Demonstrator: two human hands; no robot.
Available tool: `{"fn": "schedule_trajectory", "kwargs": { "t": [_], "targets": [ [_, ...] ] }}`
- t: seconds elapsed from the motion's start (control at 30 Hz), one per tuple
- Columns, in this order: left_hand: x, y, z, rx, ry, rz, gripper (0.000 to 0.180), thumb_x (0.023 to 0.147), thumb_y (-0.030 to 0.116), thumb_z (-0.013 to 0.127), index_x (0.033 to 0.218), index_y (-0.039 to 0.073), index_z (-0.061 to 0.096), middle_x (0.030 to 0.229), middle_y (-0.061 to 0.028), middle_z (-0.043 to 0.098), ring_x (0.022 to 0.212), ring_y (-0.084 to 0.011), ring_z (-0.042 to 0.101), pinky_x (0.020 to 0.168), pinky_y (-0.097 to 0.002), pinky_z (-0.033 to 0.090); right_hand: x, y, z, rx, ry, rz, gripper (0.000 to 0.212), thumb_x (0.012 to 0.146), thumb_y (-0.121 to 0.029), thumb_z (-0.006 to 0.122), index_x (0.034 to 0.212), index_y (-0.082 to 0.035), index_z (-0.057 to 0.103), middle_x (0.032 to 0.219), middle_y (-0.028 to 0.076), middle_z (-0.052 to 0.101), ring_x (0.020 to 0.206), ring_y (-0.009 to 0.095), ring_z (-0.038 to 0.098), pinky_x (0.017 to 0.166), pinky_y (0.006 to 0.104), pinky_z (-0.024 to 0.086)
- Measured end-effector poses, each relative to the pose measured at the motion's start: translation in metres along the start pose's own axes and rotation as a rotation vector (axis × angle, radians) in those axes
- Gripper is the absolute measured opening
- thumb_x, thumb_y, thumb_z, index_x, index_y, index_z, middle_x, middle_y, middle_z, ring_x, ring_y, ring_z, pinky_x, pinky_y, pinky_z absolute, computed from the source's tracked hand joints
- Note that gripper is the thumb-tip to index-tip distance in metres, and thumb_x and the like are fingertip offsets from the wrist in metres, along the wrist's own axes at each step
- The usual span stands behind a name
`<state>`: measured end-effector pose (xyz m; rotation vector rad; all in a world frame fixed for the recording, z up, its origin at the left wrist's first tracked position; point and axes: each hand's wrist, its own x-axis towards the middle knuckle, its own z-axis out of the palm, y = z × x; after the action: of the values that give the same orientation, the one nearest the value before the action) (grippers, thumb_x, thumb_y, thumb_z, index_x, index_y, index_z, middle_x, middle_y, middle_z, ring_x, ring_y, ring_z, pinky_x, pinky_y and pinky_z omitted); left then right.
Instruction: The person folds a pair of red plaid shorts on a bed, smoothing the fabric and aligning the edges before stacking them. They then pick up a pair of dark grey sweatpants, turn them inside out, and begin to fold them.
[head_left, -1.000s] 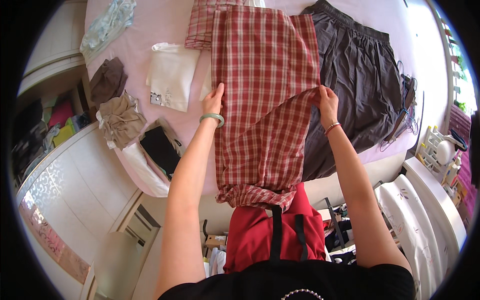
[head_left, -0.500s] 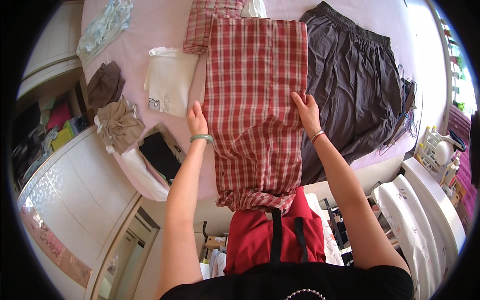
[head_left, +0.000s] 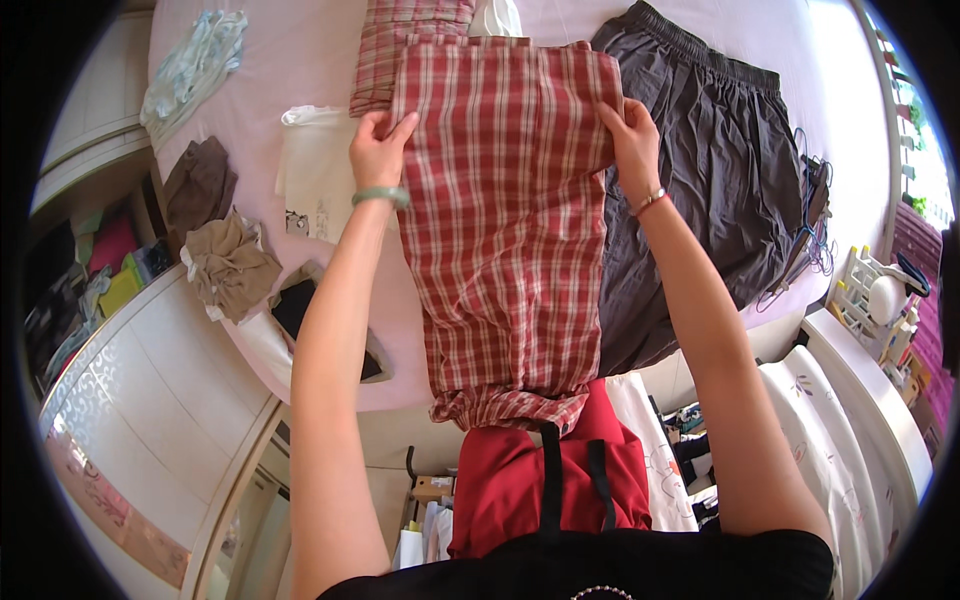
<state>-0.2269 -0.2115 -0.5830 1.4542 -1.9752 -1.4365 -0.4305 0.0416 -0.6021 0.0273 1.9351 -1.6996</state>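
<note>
Red plaid pants (head_left: 505,210) lie lengthwise in front of me, folded into a long panel, with the gathered elastic waist (head_left: 510,408) at the near end by my body. My left hand (head_left: 382,150) grips their left edge toward the far end, thumb on top and fingers partly hidden. On the right edge, at about the same height, my right hand (head_left: 632,148) pinches the cloth in the same way. Wrinkles run through the nearer half. Just right of the pants, partly under them, are dark grey pants or a skirt (head_left: 700,190) with an elastic waistband.
A pink-sheeted bed (head_left: 290,60) carries another folded plaid piece (head_left: 375,60), a white folded cloth (head_left: 315,170), a brown bundle (head_left: 200,185), a beige crumpled garment (head_left: 232,262) and pale blue cloth (head_left: 195,70). Cables (head_left: 820,230) lie at the right edge. An open cabinet (head_left: 100,270) stands left.
Both hands have moved away from me along the plaid pants' edges, up toward the far end, and now grip the cloth there. The far right corner has shifted slightly outward.
</note>
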Motion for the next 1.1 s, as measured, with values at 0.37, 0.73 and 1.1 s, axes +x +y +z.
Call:
{"fn": "schedule_trajectory", "kwargs": {
  "t": [0.37, 0.73, 1.1],
  "targets": [
    [-0.015, -0.031, -0.011, 0.247, 0.028, 0.230, 0.045, 0.082, 0.026, 0.080, 0.119, 0.008, 0.062, 0.109, -0.0101, 0.067, 0.100, -0.0212, 0.063, 0.087, -0.0331, 0.052, -0.008, 0.004, -0.021, 0.049, -0.126, 0.317, 0.045, 0.089, -0.031, 0.074, 0.122, -0.003, 0.060, 0.108, 0.001, 0.066, 0.096, 0.009, 0.060, 0.081, 0.0250, 0.047],
    [0.008, 0.058, 0.078, 0.536, -0.436, 0.938, 0.031, 0.083, 0.039, 0.074, 0.108, 0.021, 0.070, 0.110, 0.0015, 0.070, 0.113, -0.0180, 0.058, 0.111, -0.0413, 0.029, -0.040, -0.051, 0.004, -0.173, -0.415, -0.351, 0.010, 0.088, 0.003, 0.065, 0.096, -0.002, 0.062, 0.098, 0.003, 0.070, 0.081, 0.006, 0.058, 0.073, 0.0228, 0.047],
    [-0.019, 0.077, 0.037, 0.155, -0.814, 0.186, 0.028, 0.082, 0.024, 0.080, 0.102, 0.005, 0.073, 0.092, -0.0042, 0.072, 0.079, -0.0120, 0.064, 0.074, -0.0272, 0.052, -0.047, -0.071, 0.005, -0.775, -0.171, -1.000, 0.030, 0.079, -0.014, 0.075, 0.108, -0.015, 0.068, 0.115, -0.001, 0.064, 0.108, 0.021, 0.058, 0.096, 0.0359, 0.042]
  ]
}}
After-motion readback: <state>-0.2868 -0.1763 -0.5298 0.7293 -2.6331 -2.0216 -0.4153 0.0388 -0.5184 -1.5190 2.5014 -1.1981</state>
